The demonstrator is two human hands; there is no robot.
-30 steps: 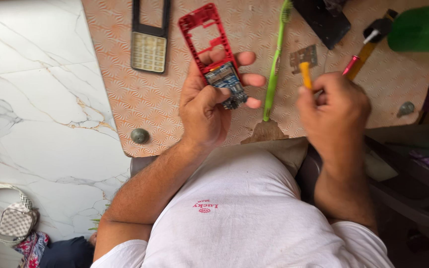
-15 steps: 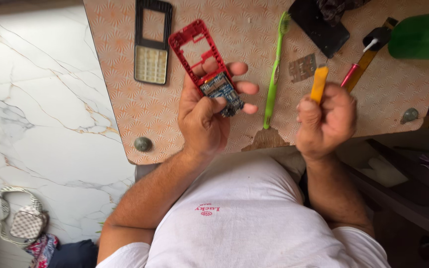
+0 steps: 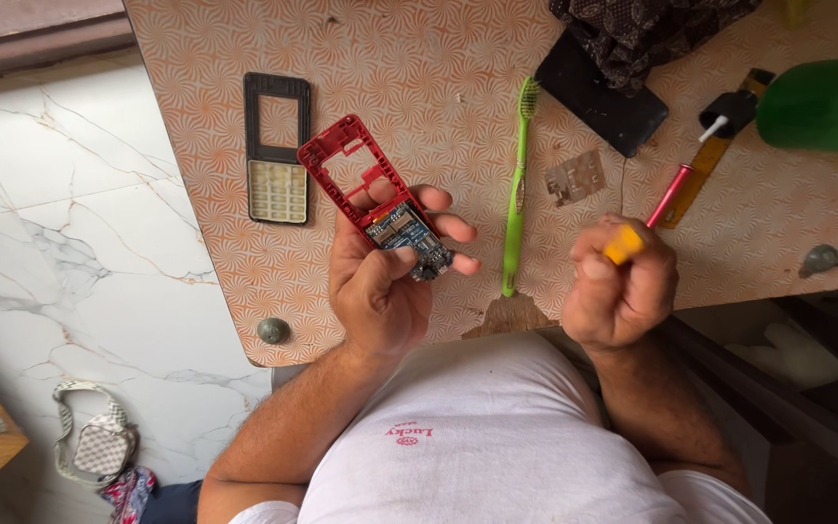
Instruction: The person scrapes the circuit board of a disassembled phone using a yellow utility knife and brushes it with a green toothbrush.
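Red phone frame (image 3: 346,165) w/ circuit board (image 3: 407,236) is kept gripped in left hand (image 3: 380,281). Yellow-handled tool (image 3: 625,245), clenched in right hand (image 3: 618,291), has been drawn back from worktop (image 3: 419,87); work appears paused.

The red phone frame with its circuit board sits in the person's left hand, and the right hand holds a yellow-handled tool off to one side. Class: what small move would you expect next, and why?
Probably bringing the tool across to the board. The left hand holds the red phone frame with the circuit board facing up, while the right hand grips the yellow-handled tool clear of it, not touching.
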